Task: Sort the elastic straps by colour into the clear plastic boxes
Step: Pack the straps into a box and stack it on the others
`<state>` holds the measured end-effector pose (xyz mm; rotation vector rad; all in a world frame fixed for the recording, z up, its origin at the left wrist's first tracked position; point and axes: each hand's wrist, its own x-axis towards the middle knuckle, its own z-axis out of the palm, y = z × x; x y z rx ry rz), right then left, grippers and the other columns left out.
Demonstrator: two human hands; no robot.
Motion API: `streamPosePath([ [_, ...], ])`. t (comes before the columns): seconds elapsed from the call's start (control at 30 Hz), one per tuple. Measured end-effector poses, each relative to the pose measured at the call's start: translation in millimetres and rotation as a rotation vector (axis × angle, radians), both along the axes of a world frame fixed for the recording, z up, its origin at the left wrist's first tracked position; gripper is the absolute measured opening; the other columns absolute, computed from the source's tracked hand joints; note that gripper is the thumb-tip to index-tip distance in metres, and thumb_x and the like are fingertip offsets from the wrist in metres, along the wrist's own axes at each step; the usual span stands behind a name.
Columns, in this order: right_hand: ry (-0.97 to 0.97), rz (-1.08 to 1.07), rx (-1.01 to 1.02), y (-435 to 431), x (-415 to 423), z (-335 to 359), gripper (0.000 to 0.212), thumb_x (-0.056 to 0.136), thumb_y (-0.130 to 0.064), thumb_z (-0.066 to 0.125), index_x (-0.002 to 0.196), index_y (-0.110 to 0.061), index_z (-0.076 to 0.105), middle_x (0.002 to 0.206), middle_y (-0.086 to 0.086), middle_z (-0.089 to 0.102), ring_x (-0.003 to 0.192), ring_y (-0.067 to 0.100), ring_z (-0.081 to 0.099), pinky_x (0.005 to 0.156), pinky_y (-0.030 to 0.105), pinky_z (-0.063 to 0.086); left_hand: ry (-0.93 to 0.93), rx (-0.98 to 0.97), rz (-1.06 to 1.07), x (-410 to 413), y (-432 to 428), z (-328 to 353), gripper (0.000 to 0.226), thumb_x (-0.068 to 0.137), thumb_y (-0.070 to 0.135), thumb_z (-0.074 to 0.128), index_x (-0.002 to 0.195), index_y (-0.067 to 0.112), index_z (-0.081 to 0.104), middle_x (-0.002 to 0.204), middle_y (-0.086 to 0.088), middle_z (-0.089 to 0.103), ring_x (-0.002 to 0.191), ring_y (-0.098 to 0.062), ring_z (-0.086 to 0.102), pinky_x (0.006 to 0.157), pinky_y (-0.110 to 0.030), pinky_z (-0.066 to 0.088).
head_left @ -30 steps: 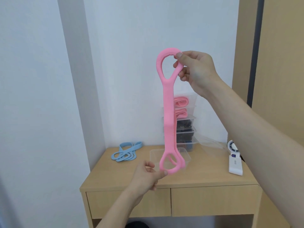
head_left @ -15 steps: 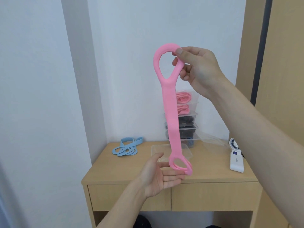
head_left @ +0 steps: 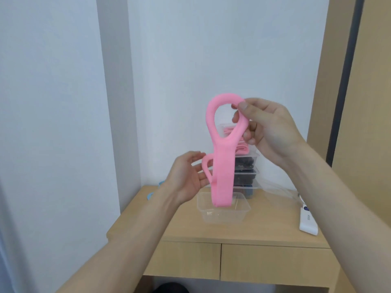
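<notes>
Head view. Inspector: State of the right hand?

Me: My right hand (head_left: 268, 127) is raised above the desk (head_left: 190, 225). Thumb and forefinger are clamped on the top loop of the pink strap (head_left: 223, 166), and the other fingers are curled behind that loop.

Inspector: The left hand?

Me: My left hand (head_left: 186, 178) is held palm up, fingers straight and slightly apart. The strap's lower loop lies against those fingers. They grip nothing.

Inspector: Position of the strap?

Me: It hangs doubled over from my right hand. Its folded bottom end is over the open clear box (head_left: 211, 216). Whether it touches the box I cannot tell.

Inspector: Location of the box?

Me: It stands near the middle of the desk, lid off. Behind it, at the back edge, is the stack of clear boxes (head_left: 247, 166), with pink straps in the upper ones, dark ones below and blue in the lowest.

Inspector: Other items?

Me: A blue strap (head_left: 150, 195) lies near the back left corner, mostly hidden by my left forearm. A white device (head_left: 307, 223) lies at the right edge.
</notes>
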<state>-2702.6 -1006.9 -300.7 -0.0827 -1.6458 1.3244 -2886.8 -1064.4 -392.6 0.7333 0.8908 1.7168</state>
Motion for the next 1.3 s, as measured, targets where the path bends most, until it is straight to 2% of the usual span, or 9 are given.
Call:
streamPosePath([
  [0.07, -0.019, 0.0, -0.049, 5, -6, -17, 0.011, 0.097, -0.011, 0.06, 0.094, -0.003, 0.067, 0.072, 0.006, 0.065, 0.04, 0.012, 0.047, 0.037, 0.02, 0.035, 0.036, 0.041, -0.037, -3, -8, 14, 0.022, 0.094, 0.016, 0.053, 0.114, 0.008, 0.056, 0.109, -0.017, 0.062, 0.092, -0.035, 0.063, 0.066, -0.036, 0.057],
  [0.3, -0.101, -0.056, -0.099, 15, -24, -59, 0.01, 0.097, -0.009, 0.061, 0.094, -0.003, 0.068, 0.065, 0.007, 0.064, 0.041, 0.014, 0.05, 0.038, 0.022, 0.04, 0.24, 0.143, -0.046, 0, -16, 20, 0.048, 0.086, -0.016, 0.046, 0.128, 0.0, 0.062, 0.11, -0.012, 0.069, 0.085, -0.023, 0.064, 0.083, -0.037, 0.048],
  [0.43, -0.075, -0.058, -0.098, 15, -27, -66, 0.01, 0.097, -0.012, 0.062, 0.095, -0.005, 0.07, 0.069, 0.012, 0.063, 0.046, 0.018, 0.055, 0.043, 0.024, 0.044, 0.082, 0.212, -0.178, 3, -17, 8, 0.03, 0.087, -0.004, 0.048, 0.103, 0.005, 0.072, 0.111, -0.016, 0.066, 0.093, -0.031, 0.06, 0.101, -0.046, 0.045],
  [0.57, -0.062, -0.053, -0.074, 14, -27, -66, 0.012, 0.097, -0.013, 0.063, 0.099, -0.003, 0.07, 0.074, 0.008, 0.065, 0.048, 0.018, 0.053, 0.045, 0.024, 0.045, -0.051, 0.214, -0.281, 15, -23, 5, 0.018, 0.081, 0.005, 0.056, 0.098, 0.006, 0.063, 0.108, -0.018, 0.065, 0.075, -0.032, 0.064, 0.076, -0.04, 0.054],
  [0.7, -0.066, -0.053, -0.069, 16, -24, -67, 0.012, 0.097, -0.013, 0.063, 0.099, -0.005, 0.071, 0.077, 0.007, 0.066, 0.047, 0.017, 0.053, 0.044, 0.023, 0.043, -0.06, 0.214, -0.311, 18, -25, 7, 0.017, 0.086, 0.004, 0.053, 0.092, 0.003, 0.069, 0.102, -0.018, 0.067, 0.075, -0.029, 0.065, 0.069, -0.036, 0.054],
  [0.77, -0.068, -0.039, -0.065, 17, -21, -70, 0.012, 0.098, -0.011, 0.061, 0.101, -0.004, 0.07, 0.074, 0.006, 0.065, 0.045, 0.017, 0.051, 0.042, 0.023, 0.041, -0.041, 0.212, -0.28, 11, -22, 7, 0.026, 0.087, -0.002, 0.048, 0.092, 0.002, 0.073, 0.095, -0.015, 0.067, 0.073, -0.023, 0.06, 0.069, -0.033, 0.054],
  [0.9, -0.089, -0.063, -0.062, 17, -20, -75, 0.013, 0.097, -0.01, 0.062, 0.103, -0.001, 0.07, 0.064, 0.007, 0.061, 0.044, 0.018, 0.049, 0.039, 0.024, 0.04, -0.055, 0.226, -0.118, 0, -13, 10, 0.063, 0.075, -0.018, 0.056, 0.134, 0.004, 0.049, 0.088, -0.012, 0.06, 0.066, -0.021, 0.055, 0.069, -0.031, 0.046],
  [1.13, -0.128, -0.182, -0.014, 18, -26, -79, 0.014, 0.095, -0.008, 0.066, 0.108, -0.004, 0.07, 0.065, 0.007, 0.062, 0.046, 0.02, 0.054, 0.041, 0.029, 0.045, 0.001, 0.232, -0.011, 3, -16, 22, 0.041, 0.09, -0.015, 0.052, 0.125, 0.007, 0.052, 0.087, -0.013, 0.063, 0.067, -0.023, 0.055, 0.072, -0.032, 0.048],
  [1.3, -0.136, -0.253, -0.026, 21, -30, -80, 0.035, 0.093, -0.011, 0.072, 0.125, -0.013, 0.058, 0.099, 0.018, 0.064, 0.046, 0.023, 0.058, 0.042, 0.032, 0.047, 0.029, 0.262, 0.003, 8, -16, 23, 0.039, 0.091, -0.013, 0.05, 0.125, 0.005, 0.051, 0.088, -0.013, 0.062, 0.067, -0.023, 0.054, 0.072, -0.033, 0.048],
])
